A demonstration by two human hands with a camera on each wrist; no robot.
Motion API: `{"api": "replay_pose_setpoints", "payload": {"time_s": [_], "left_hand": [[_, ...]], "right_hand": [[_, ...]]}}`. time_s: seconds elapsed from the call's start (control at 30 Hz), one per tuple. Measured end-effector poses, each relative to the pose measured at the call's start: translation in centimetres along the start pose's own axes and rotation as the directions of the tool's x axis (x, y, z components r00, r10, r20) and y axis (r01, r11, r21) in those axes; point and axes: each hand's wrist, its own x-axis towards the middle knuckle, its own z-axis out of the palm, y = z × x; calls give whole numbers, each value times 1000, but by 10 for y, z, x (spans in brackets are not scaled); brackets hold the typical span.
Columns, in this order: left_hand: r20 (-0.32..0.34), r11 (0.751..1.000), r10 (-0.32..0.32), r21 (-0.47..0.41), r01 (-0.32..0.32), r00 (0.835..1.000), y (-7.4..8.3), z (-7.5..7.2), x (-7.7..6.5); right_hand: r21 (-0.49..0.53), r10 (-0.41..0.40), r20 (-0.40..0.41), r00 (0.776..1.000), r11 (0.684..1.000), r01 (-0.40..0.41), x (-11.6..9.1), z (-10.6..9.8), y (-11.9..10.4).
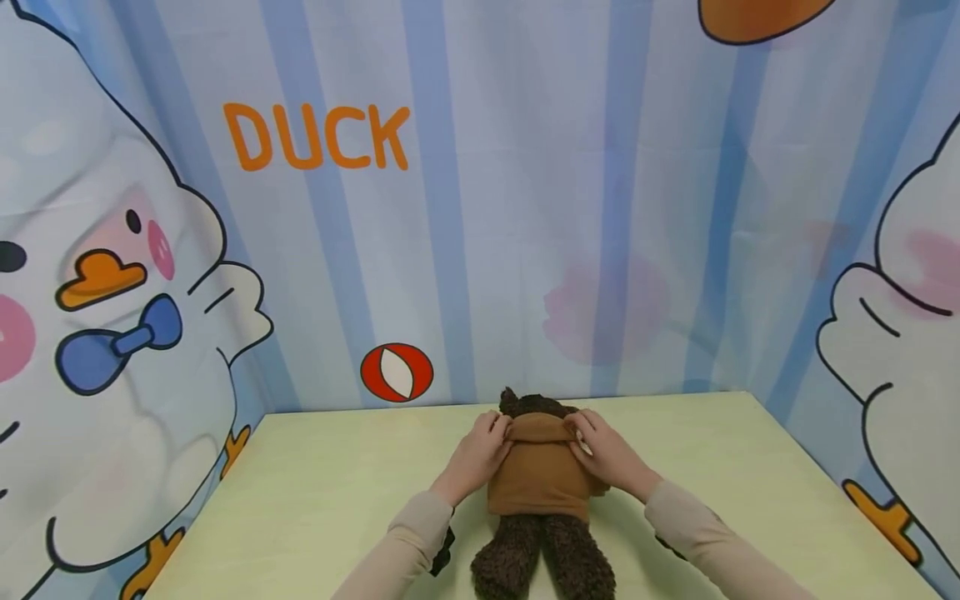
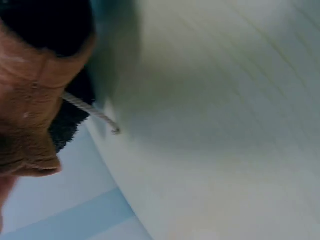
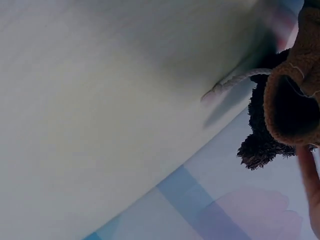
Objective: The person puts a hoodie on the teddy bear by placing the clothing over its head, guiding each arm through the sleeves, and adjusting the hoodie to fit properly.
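A dark brown plush bear lies on the pale table with its legs toward me, dressed in a tan-brown hoodie. One curly ear shows beyond the folded band of cloth near its head; the face is hidden. My left hand pinches the hoodie's left upper side, and my right hand pinches the opposite side. In the right wrist view, a hollow brown cloth opening and a pale drawstring show. The left wrist view has brown fabric and another cord.
The pale yellow-green table extends around the bear. Behind it hangs a blue-striped curtain with a printed "DUCK" lettering and a red ball print. Printed white ducks cover the side panels.
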Motion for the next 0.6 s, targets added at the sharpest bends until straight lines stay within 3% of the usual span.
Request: {"api": "replay_pose_setpoints", "payload": {"time_s": [0.13, 0.3, 0.37, 0.43, 0.47, 0.5, 0.53, 0.6], "left_hand": [[54, 997, -73, 4, 73, 996, 5, -3, 3], [41, 992, -94, 93, 90, 995, 13, 0, -2], [34, 989, -123, 83, 119, 992, 16, 2, -7], [38, 986, -168, 15, 168, 985, 15, 3, -11], [50, 978, -201, -38, 203, 978, 14, 2, -12], [76, 963, -239, -113, 246, 968, 13, -1, -12], [115, 934, -279, -199, 298, 953, 11, -4, -12], [206, 841, -346, -365, 400, 915, 6, -10, -12]], "right_hand": [[-34, 92, 31, 995, 995, -91, -3, 1, -3], [-179, -15, -47, 999, 984, 7, -8, 6, -3], [-114, -9, -59, 998, 993, 2, -13, 8, -2], [80, 92, -9, 996, 993, -91, -20, 8, 0], [196, 169, 40, 985, 965, -173, -23, 7, 1], [311, 254, 106, 961, 910, -274, -25, 5, 2], [407, 336, 188, 923, 829, -384, -27, 2, 3], [527, 440, 369, 819, 627, -574, -30, -6, 5]]}}
